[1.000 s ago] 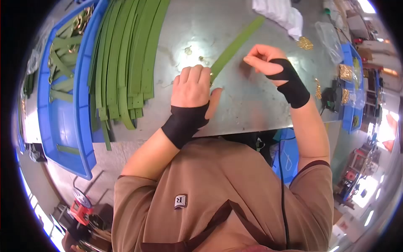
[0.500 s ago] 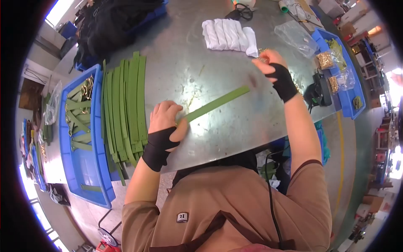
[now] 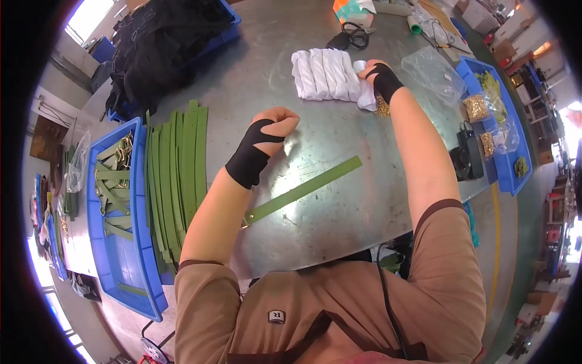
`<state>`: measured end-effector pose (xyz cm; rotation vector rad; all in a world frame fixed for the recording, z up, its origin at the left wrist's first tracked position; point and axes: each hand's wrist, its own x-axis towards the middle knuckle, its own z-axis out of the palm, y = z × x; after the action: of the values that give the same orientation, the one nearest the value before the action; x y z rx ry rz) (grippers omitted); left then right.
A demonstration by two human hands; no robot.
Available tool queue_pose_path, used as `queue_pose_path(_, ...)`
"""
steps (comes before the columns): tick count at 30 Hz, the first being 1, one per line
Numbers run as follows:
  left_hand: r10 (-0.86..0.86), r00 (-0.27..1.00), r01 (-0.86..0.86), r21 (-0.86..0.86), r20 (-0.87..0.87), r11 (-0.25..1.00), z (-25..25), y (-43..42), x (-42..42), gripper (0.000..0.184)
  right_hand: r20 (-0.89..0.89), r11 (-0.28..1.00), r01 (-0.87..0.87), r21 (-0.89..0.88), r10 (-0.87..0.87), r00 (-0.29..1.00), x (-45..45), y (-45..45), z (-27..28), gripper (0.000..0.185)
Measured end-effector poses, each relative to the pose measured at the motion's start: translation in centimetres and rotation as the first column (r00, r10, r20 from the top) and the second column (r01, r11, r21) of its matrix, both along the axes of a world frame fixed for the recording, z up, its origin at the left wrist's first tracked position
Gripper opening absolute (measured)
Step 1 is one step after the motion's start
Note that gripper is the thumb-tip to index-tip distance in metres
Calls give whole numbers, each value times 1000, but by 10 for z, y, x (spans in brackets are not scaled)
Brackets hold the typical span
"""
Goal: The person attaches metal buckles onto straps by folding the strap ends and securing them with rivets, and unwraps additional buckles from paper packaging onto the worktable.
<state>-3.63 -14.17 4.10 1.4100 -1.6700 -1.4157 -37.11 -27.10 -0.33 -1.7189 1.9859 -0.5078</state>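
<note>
A green strap (image 3: 306, 189) lies slantwise on the metal table, a small metal fitting at its lower left end. My left hand (image 3: 276, 121), in a black wrist support, hovers above and apart from this strap. Its fingers are curled closed, and whatever they hold is hidden. Farther out, my right hand (image 3: 376, 71), also in a black support, has its fingers closed over the upper part of the rightmost white wrapped bundle (image 3: 366, 97). That bundle leans against a row of white bundles (image 3: 324, 76). Small gold-coloured pieces (image 3: 382, 108) show just below my right wrist.
Several green straps (image 3: 176, 176) lie side by side at the left, beside a blue bin (image 3: 124, 267) with hardware-fitted straps. Black bags (image 3: 160, 42) fill the far left. On the right are a clear plastic bag (image 3: 433, 73), a black device (image 3: 467, 151) and a blue tray (image 3: 506, 173).
My left hand has let go of the green strap and moved up and away. My right hand has moved farther out onto the rightmost white bundle. The view has tilted slightly.
</note>
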Motion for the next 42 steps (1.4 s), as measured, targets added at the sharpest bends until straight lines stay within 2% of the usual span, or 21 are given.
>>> queue_pose_path(1,-1,999,2,36,-46,999,-5,-3,3,29,-2,1000,-3,0,3,1000,-3,3,-7,34)
queue_pose_path(3,6,995,1,73,-97,997,-11,-9,11,28,507,976,153,-158,-53,860,-11,14,-19,23)
queue_pose_path(4,17,986,5,132,-165,991,-12,-11,16,27,457,996,21,-91,23,889,-19,15,-10,19)
queue_pose_path(5,36,971,11,197,-237,980,-15,-12,22,27,543,998,50,45,-67,837,-24,21,-3,20)
queue_pose_path(9,77,939,22,281,-336,960,-26,-20,27,28,507,997,73,-28,-49,861,-6,53,53,19)
queue_pose_path(12,57,934,38,256,-352,966,-31,-20,17,41,656,996,-58,-64,86,750,39,68,97,19)
queue_pose_path(14,41,932,-50,-13,-359,999,-22,-13,0,68,628,978,-117,-171,200,752,77,73,89,18)
queue_pose_path(17,29,970,-70,-162,-242,984,8,-2,-12,83,538,923,-146,-357,330,776,138,62,35,20)
queue_pose_path(19,99,957,-148,-165,-271,975,5,-6,-6,82,488,961,-73,-266,200,850,179,81,44,25)
queue_pose_path(21,205,968,-225,-141,-142,964,-10,-13,2,74,652,969,-81,-232,217,726,197,77,31,30)
queue_pose_path(22,196,950,-242,-177,-242,954,-35,-22,8,56,653,969,-86,-233,222,724,199,73,29,30)
queue_pose_path(23,199,950,-245,-179,-242,953,-50,-31,16,56,576,963,-120,-240,241,781,202,69,29,32)
queue_pose_path(25,192,812,-45,270,-551,962,-58,-41,28,35,493,958,-154,-242,258,831,206,61,22,34)
queue_pose_path(27,244,735,-42,317,-632,948,-56,-41,31,23,814,983,181,39,-137,565,210,55,13,39)
queue_pose_path(28,281,696,-11,381,-661,924,-47,-38,32,24,870,969,156,193,-243,429,212,60,26,40)
queue_pose_path(29,320,655,22,441,-685,897,-43,-37,33,25,868,968,156,197,-246,432,207,58,24,40)
queue_pose_path(31,321,649,94,491,-690,866,-47,-41,33,32,969,814,-547,197,-246,-17,193,48,13,37)
queue_pose_path(35,158,677,144,340,-719,929,-49,-44,29,46,962,948,-166,271,-273,12,203,32,-23,33)
queue_pose_path(37,36,696,191,233,-717,953,-44,-44,30,47,964,942,-205,264,-252,84,196,28,-11,27)
queue_pose_path(41,137,855,-17,237,-501,971,-57,-50,44,38,984,985,19,174,-173,-27,190,30,30,22)
queue_pose_path(42,203,818,-68,259,-539,964,-53,-47,43,36,981,980,52,191,-190,-30,187,30,30,22)
